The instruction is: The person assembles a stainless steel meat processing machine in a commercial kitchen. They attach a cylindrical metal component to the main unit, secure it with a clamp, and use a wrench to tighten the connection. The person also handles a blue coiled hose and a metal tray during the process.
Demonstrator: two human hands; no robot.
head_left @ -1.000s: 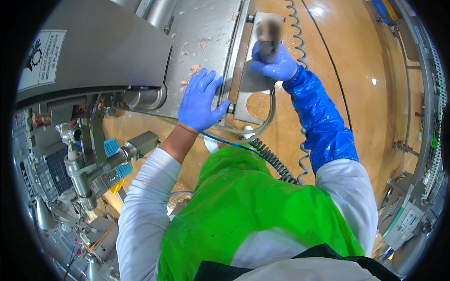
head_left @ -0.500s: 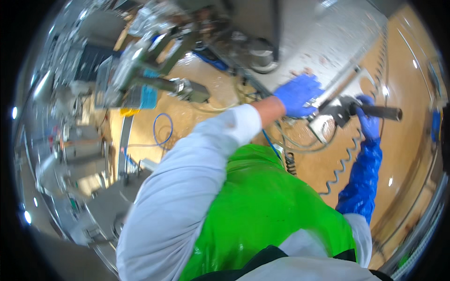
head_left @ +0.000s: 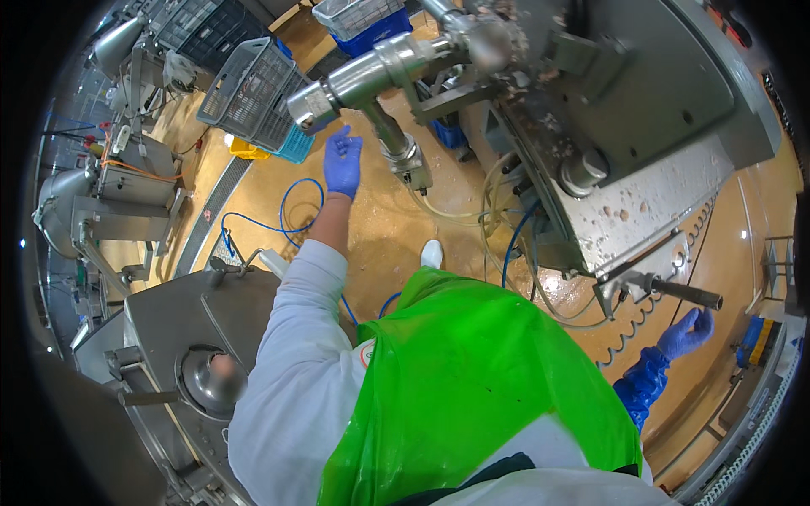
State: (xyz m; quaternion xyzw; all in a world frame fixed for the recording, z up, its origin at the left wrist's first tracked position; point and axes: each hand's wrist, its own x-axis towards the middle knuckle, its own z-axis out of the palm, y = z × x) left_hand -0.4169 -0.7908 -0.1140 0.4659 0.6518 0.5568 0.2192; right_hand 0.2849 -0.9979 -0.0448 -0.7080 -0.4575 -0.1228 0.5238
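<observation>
Left hand [head_left: 342,162] in blue glove, raised, fingers loosely curled, empty, near steel pipe [head_left: 371,76], right hand [head_left: 688,332] spread, empty, just below black handle [head_left: 685,294] of steel machine [head_left: 641,126]

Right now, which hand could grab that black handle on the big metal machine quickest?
Probably the right hand: it hovers open just below the black handle. The left hand is far off, raised near the steel pipe.

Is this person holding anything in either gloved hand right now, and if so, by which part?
Nothing is held. The left hand is raised with empty fingers, near the steel pipe but apart from it. The right hand hangs open just below the dark lever handle, not gripping it.
</observation>
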